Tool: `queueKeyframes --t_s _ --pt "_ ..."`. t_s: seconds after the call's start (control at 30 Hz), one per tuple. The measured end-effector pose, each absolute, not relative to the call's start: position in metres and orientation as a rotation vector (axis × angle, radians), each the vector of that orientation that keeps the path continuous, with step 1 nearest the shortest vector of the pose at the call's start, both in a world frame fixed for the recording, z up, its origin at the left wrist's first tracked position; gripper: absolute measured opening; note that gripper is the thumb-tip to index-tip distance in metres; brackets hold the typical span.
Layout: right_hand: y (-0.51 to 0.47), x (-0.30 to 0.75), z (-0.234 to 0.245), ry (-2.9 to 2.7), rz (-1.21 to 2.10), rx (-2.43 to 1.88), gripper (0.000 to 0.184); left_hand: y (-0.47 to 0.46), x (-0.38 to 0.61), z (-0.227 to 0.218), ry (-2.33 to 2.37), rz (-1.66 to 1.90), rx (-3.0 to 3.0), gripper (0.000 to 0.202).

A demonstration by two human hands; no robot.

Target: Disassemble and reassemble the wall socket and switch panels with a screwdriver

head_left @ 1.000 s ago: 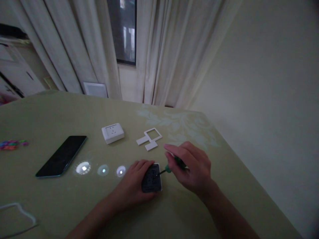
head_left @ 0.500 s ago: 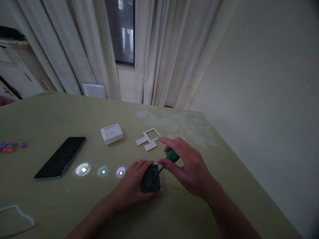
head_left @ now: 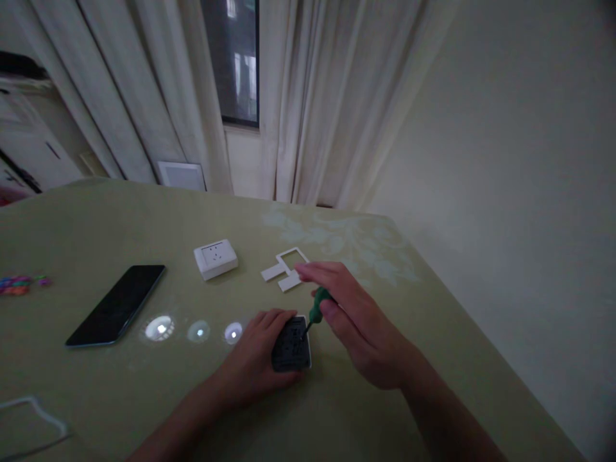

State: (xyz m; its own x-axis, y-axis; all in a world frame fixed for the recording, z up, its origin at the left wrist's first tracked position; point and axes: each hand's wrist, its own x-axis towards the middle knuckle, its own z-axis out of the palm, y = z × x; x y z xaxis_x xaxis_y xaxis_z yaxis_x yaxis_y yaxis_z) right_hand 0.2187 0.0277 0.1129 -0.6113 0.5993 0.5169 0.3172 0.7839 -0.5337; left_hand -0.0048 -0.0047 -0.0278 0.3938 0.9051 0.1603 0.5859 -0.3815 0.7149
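Note:
My left hand [head_left: 260, 353] grips a small square wall socket unit [head_left: 291, 350] by its left side, fingers over the far edge and thumb along the near edge. Its dark back with moulded detail faces up, and a white rim shows on the right. My right hand [head_left: 360, 324] has a green-handled screwdriver [head_left: 316, 307] between thumb and fingers, the fingers fairly straight. The thin shaft slants down to the dark back of the unit, where the tip meets it. Past my right fingertips lie a white square frame [head_left: 282, 256] and white cover strips [head_left: 272, 273], partly hidden by the hand.
Left of the frame sits a white socket box [head_left: 216, 258]. A black phone [head_left: 118, 305] lies farther left, near small colourful pieces [head_left: 19, 284]. A white cord [head_left: 41, 410] is at the lower left. The green table [head_left: 144, 218] meets curtains [head_left: 327, 102] and a wall [head_left: 520, 160].
My right fingers have straightened and shifted slightly left around the screwdriver handle, which now stands more upright. My left hand and the socket unit stay in place.

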Motion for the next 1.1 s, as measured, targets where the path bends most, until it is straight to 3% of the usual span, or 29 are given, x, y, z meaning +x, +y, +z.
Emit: queueKeyframes --t_s 0.1,0.27,0.37,0.5,0.6,0.77,0.9,1.03,1.1 --pt "0.032 0.228 0.120 -2.232 0.748 -0.693 0.050 -0.004 -0.005 -0.026 1.261 0.734 2.091 0.084" --pt "0.029 0.225 0.113 -2.250 0.288 -0.750 0.026 -0.004 -0.004 -0.023 1.268 0.736 2.072 0.084" --pt "0.016 0.218 0.117 -2.304 0.235 -0.782 0.037 -0.004 -0.004 -0.026 1.268 0.755 2.102 0.076" --pt "0.011 0.227 0.135 -2.400 0.634 -0.715 0.061 -0.004 -0.005 -0.032 1.271 0.796 2.116 0.077" --pt "0.022 0.238 0.138 -2.379 0.793 -0.669 0.048 -0.004 -0.006 -0.031 1.268 0.773 2.103 0.082" --pt "0.040 0.232 0.119 -2.133 0.567 -0.884 0.027 -0.003 -0.006 -0.023 1.268 0.719 2.073 0.085" --pt "0.033 0.230 0.123 -2.181 0.480 -0.883 0.030 -0.004 -0.006 -0.024 1.273 0.722 2.080 0.084" --pt "0.024 0.241 0.139 -2.388 0.619 -0.754 0.050 -0.004 -0.006 -0.029 1.281 0.742 2.100 0.085" --pt "0.027 0.243 0.139 -2.356 0.693 -0.719 0.046 -0.004 -0.006 -0.030 1.279 0.748 2.105 0.086"
